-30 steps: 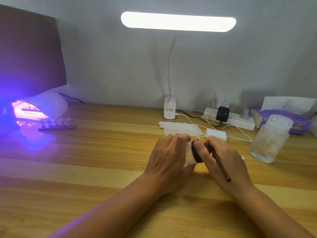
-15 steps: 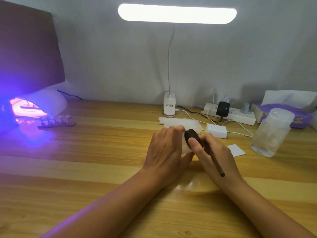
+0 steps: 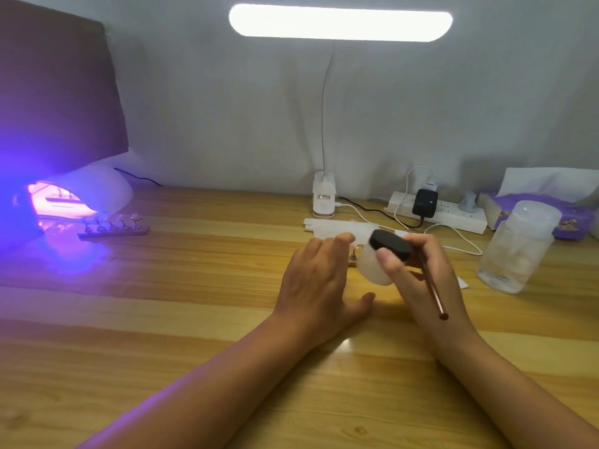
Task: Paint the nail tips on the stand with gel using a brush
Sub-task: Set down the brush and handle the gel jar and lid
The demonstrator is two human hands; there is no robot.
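We note two bare forearms reaching in from the near edge over the light wooden tabletop [image 3: 162, 335]. The left hand [image 3: 319, 280] lies palm down, fingers loosely extended and thumb spread toward the right; it grips nothing that we can see. Just beyond its fingertips a small part of a nail-tip stand [image 3: 353, 257] peeks out, mostly hidden.

The right hand [image 3: 421, 280] curls round a small frosted white gel jar [image 3: 372, 265] with a black round lid [image 3: 390, 244], tilted with the lid toward the far side; the thumb presses the lid's near rim. The same hand carries a slim copper-brown brush [image 3: 432, 286], its handle slanting back over the hand toward us. The bristle end is hidden.

Right of the hands stands a clear plastic bottle with a frosted cap [image 3: 518, 247]. Beyond the hands lies a flat white paper pad [image 3: 337, 229]. Far left, a brown strip stand carrying five clear nail tips [image 3: 113, 226] sits just in front of a white curing lamp [image 3: 81, 196] glowing violet.

Along the far edge we record a white clamp base of a desk lamp [image 3: 324, 196] with its lit bar [image 3: 340, 22] overhead, a white power strip [image 3: 453, 215] with a black adapter [image 3: 424, 202], and a purple tissue box [image 3: 551, 209] far right.
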